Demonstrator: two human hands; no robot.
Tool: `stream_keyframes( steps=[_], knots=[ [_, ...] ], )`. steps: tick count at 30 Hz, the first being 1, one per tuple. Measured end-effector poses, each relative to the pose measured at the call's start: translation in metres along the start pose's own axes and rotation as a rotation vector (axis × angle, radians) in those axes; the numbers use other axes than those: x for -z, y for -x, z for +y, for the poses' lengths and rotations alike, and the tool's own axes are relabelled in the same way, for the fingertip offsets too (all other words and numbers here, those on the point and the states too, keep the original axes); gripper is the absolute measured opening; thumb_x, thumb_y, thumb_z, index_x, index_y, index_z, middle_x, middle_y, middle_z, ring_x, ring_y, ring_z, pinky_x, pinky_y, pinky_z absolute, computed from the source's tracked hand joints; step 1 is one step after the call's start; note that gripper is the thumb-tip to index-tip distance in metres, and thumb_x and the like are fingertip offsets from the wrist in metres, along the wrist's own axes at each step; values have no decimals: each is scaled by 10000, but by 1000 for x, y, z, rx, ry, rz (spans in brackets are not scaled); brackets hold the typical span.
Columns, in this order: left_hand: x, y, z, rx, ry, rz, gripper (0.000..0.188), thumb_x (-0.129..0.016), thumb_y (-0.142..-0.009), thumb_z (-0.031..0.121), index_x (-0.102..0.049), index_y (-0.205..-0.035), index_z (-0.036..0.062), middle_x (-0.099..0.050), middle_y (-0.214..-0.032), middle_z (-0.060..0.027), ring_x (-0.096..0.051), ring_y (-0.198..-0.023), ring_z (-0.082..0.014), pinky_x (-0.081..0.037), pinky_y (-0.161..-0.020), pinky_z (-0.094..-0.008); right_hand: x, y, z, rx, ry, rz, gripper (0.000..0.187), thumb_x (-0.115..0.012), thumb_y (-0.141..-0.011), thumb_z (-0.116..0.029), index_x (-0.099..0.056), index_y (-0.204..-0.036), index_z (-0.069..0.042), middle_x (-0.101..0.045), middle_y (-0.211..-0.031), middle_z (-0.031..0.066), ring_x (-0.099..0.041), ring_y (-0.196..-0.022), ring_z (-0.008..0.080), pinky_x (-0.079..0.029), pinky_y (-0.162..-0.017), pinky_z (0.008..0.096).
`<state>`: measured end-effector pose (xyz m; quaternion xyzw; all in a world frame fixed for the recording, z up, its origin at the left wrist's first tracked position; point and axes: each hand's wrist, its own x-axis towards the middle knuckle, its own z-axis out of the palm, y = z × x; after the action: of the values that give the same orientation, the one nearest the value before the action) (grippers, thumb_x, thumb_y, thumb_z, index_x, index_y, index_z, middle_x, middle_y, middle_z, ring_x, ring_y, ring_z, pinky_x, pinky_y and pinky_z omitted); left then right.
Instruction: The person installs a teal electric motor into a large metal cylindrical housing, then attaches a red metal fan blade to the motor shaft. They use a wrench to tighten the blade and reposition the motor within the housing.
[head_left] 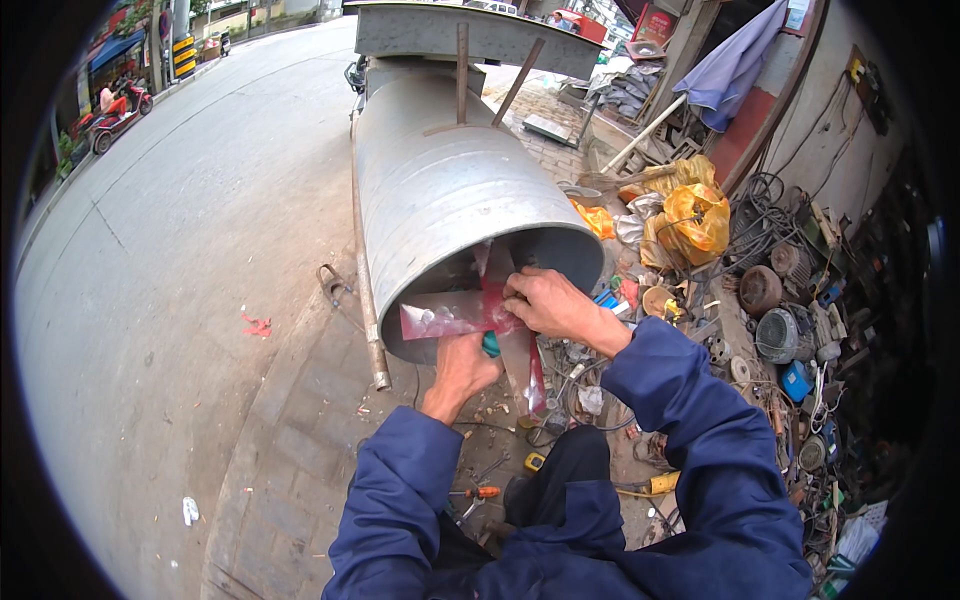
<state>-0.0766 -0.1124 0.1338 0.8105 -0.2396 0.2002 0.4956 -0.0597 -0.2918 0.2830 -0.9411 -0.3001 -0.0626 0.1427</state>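
Observation:
A wide grey metal duct (440,180) lies on its side before me, its round mouth toward me. Within the mouth sits a fan wheel (440,315) with red and bare-metal blades, the lowest one reaching out below the rim. My left hand (463,372) is closed around a green handle (491,344) just below the hub; the rest of that piece is hidden. At the hub's right side, my right hand (553,303) has its fingers curled together against the fan. What its fingertips pinch, if anything, cannot be made out.
A metal pipe (366,270) runs along the duct's left side. An orange-handled screwdriver (482,492), wrenches and a yellow tape measure (534,461) lie by my foot. Motors (777,335), cables and scrap crowd the right. Yellow bags (692,220) lie behind; a road (190,220) runs left.

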Motion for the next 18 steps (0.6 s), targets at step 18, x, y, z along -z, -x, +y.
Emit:
stream_keyframes(
  steps=[18],
  knots=[
    [7, -2, 14, -71, 36, 84, 306, -756, -767, 118, -774, -1067, 66, -751, -965, -221, -700, -953, -473, -540, -831, -537, 6, -5, -7, -17, -16, -33, 195, -718, -955, -152, -693, -1023, 29, -718, -986, 253, -697, -977, 494, -555, -858, 553]
  ],
)
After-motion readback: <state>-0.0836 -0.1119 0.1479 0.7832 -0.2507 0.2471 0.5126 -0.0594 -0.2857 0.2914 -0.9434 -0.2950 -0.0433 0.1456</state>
